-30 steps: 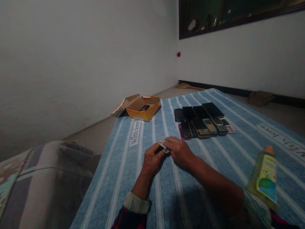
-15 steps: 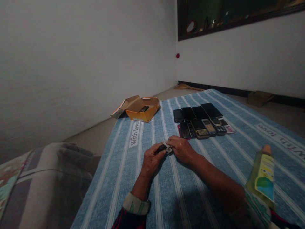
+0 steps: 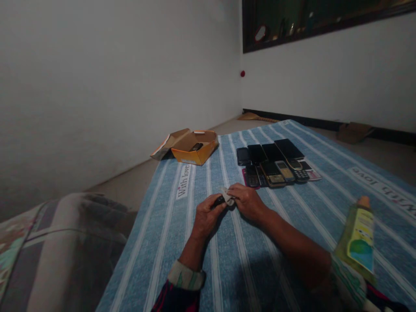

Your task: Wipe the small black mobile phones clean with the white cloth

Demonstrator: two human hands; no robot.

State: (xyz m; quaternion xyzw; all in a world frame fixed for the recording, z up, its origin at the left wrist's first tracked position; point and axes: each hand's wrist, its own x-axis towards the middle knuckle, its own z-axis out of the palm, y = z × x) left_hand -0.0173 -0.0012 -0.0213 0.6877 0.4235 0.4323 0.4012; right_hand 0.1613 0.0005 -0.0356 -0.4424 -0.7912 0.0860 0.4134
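Between thumb and fingers, my left hand (image 3: pixel 205 216) is closed on a small black object, probably a mobile phone (image 3: pixel 219 200), mostly covered by the fingers. My right hand (image 3: pixel 248 203) pinches a crumpled whitish cloth (image 3: pixel 228 197) and presses it against the phone's right end. Both hands are over the middle of a blue striped cloth cover (image 3: pixel 224 260). Beyond them, several phones lie in two rows, among them a keypad phone (image 3: pixel 272 174) and a large black-screened phone (image 3: pixel 288 148).
An open orange cardboard box (image 3: pixel 191 157) with a dark phone (image 3: pixel 196 147) inside stands at the far left of the cover. A bottle of yellow-green liquid (image 3: pixel 357 238) is beside my right forearm. Left of the cover, a draped grey blanket (image 3: pixel 71 247) hangs near the white wall (image 3: pixel 113 86).
The whitish cloth has shifted over the black phone's end and covers more of it. My right hand has moved slightly up and left; my left hand stays nearly in place.
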